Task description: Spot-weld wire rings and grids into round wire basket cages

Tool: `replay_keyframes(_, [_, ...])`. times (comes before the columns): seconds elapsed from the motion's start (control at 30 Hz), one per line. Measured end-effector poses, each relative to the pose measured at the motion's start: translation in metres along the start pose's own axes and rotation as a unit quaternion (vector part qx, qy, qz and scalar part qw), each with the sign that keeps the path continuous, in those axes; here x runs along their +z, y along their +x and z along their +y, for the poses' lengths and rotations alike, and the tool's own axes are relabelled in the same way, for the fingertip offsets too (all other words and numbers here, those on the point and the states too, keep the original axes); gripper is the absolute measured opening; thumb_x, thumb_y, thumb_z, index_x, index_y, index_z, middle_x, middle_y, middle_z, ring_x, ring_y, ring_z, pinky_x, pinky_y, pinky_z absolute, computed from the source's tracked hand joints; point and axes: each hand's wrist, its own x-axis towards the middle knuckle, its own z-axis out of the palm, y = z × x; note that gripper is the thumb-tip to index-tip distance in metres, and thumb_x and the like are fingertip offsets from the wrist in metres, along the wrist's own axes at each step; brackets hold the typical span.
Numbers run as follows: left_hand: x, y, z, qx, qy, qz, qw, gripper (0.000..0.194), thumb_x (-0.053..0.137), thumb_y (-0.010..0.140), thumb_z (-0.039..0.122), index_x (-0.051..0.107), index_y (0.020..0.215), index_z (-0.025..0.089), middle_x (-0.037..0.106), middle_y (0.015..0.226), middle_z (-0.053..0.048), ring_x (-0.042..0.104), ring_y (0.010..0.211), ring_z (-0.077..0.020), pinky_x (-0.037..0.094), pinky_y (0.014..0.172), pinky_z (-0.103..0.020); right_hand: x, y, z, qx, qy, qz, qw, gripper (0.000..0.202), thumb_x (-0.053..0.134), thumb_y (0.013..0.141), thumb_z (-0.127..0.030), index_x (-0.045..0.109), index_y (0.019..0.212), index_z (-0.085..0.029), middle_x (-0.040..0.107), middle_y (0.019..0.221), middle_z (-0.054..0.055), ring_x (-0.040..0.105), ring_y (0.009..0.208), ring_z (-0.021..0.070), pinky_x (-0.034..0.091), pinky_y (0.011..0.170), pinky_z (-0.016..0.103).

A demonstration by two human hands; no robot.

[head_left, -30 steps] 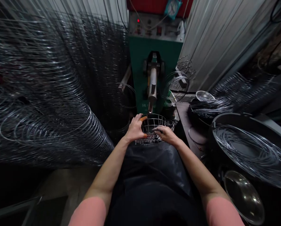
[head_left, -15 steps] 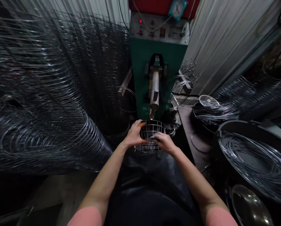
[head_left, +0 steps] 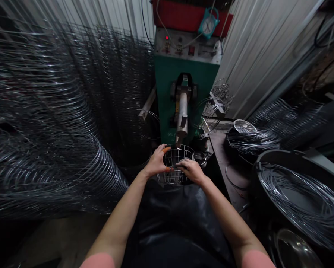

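Observation:
A round wire basket (head_left: 180, 152) sits between my hands, under the metal electrode arm (head_left: 182, 119) of a green spot welding machine (head_left: 167, 89). My left hand (head_left: 156, 162), with orange covers on its thumb and a finger, is closed on the basket's left side. At the near right side, my right hand (head_left: 191, 169) has its fingers pressed together at the basket wires; what exactly they pinch is hidden. A small bright glint shows at the electrode tip, by the basket's far rim.
Tall stacks of wire frames (head_left: 72, 111) crowd the left. To the right, wire rings fill a large dark tub (head_left: 260, 160), and more lie in a smaller container (head_left: 231, 143). A teal clock (head_left: 208, 26) hangs on the machine, whose panel shows a red light (head_left: 167, 37).
The view has tilted up slightly, so the machine sits lower in the picture. My hands and the basket keep nearly the same place under the electrode.

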Motion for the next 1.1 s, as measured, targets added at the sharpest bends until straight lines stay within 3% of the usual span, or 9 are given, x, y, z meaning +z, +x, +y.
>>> replay_keyframes(0.17, [0.0, 0.009, -0.002, -0.008, -0.016, -0.004, 1.0, 0.096, 0.085, 0.046, 0.04, 0.045, 0.13, 0.018, 0.033, 0.143, -0.015, 0.027, 0.135, -0.0346, 0.027, 0.11, -0.049, -0.003, 0.009, 0.003, 0.005, 0.0, 0.006, 1.0, 0.014, 0.059, 0.085, -0.015, 0.068, 0.095, -0.018, 0.067, 0.09, 0.005, 0.062, 0.084, 0.0152, 0.047, 0.074, 0.024])
replay_keyframes(0.43, [0.005, 0.005, 0.008, -0.021, 0.022, 0.024, 0.999, 0.095, 0.085, 0.046, 0.036, 0.045, 0.13, 0.016, 0.034, 0.141, -0.017, 0.029, 0.134, -0.036, 0.028, 0.108, -0.052, -0.003, 0.001, 0.006, 0.032, -0.007, 0.007, 0.999, 0.018, 0.056, 0.087, -0.017, 0.068, 0.1, -0.021, 0.068, 0.098, 0.005, 0.063, 0.091, 0.0145, 0.047, 0.078, 0.023])
replay_keyframes(0.77, [0.008, 0.027, -0.004, -0.055, 0.008, 0.072, 0.996, 0.091, 0.084, 0.044, 0.034, 0.049, 0.125, 0.015, 0.039, 0.135, -0.016, 0.037, 0.128, -0.0333, 0.035, 0.106, -0.043, -0.004, 0.031, 0.007, 0.092, -0.072, 0.041, 0.992, 0.018, 0.058, 0.086, -0.018, 0.069, 0.099, -0.025, 0.068, 0.103, 0.002, 0.064, 0.093, 0.0161, 0.049, 0.073, 0.023])
replay_keyframes(0.93, [0.009, 0.021, 0.003, -0.056, 0.061, 0.091, 0.992, 0.092, 0.085, 0.045, 0.035, 0.046, 0.127, 0.016, 0.035, 0.139, -0.017, 0.031, 0.131, -0.0366, 0.028, 0.108, -0.052, 0.007, -0.007, 0.004, 0.122, 0.037, 0.162, 0.978, 0.03, 0.06, 0.083, -0.026, 0.063, 0.112, -0.024, 0.063, 0.11, 0.006, 0.061, 0.099, 0.0183, 0.048, 0.085, 0.028])
replay_keyframes(1.0, [0.008, 0.021, 0.003, -0.066, 0.061, 0.096, 0.991, 0.092, 0.085, 0.045, 0.035, 0.046, 0.127, 0.018, 0.035, 0.14, -0.016, 0.029, 0.133, -0.0371, 0.025, 0.108, -0.055, 0.018, -0.037, 0.005, 0.178, 0.129, 0.186, 0.958, 0.029, 0.06, 0.081, -0.03, 0.063, 0.108, -0.02, 0.065, 0.103, 0.006, 0.06, 0.097, 0.0193, 0.047, 0.086, 0.03])
replay_keyframes(1.1, [0.007, 0.026, -0.001, -0.085, 0.038, 0.107, 0.99, 0.092, 0.085, 0.045, 0.035, 0.047, 0.126, 0.016, 0.035, 0.139, -0.017, 0.03, 0.132, -0.0355, 0.026, 0.109, -0.05, 0.041, -0.085, 0.009, 0.312, 0.239, 0.172, 0.903, 0.035, 0.063, 0.075, -0.037, 0.062, 0.104, -0.017, 0.066, 0.09, 0.006, 0.061, 0.085, 0.0201, 0.049, 0.078, 0.032])
